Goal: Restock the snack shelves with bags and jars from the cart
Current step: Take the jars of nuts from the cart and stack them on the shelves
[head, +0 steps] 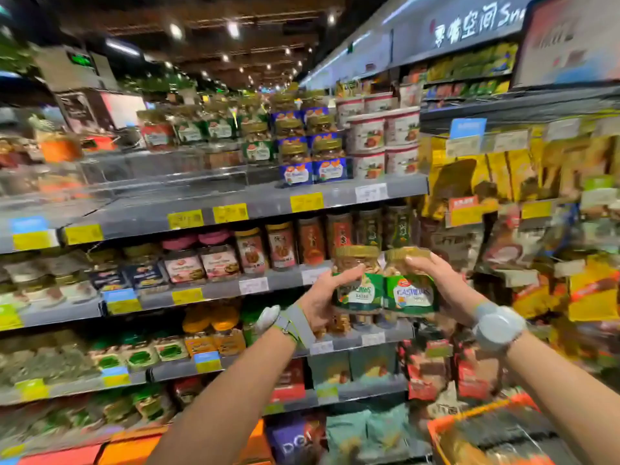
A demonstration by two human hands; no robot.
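Below the upper jar shelf [265,204], left hand [320,298] grips the pistachio jar [360,286], right hand [448,290] the cashew jar [411,290]. I'd keep both level, labels outward.

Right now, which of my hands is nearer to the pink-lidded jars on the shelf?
Left. The left hand, gripping the pistachio jar, is right of the pink-lidded jars and lower; the right hand, gripping the cashew jar, is farther right.

Single head-worn wide-angle view; faces forward, slightly down, toward snack shelves [268,196]; shelves close in front.
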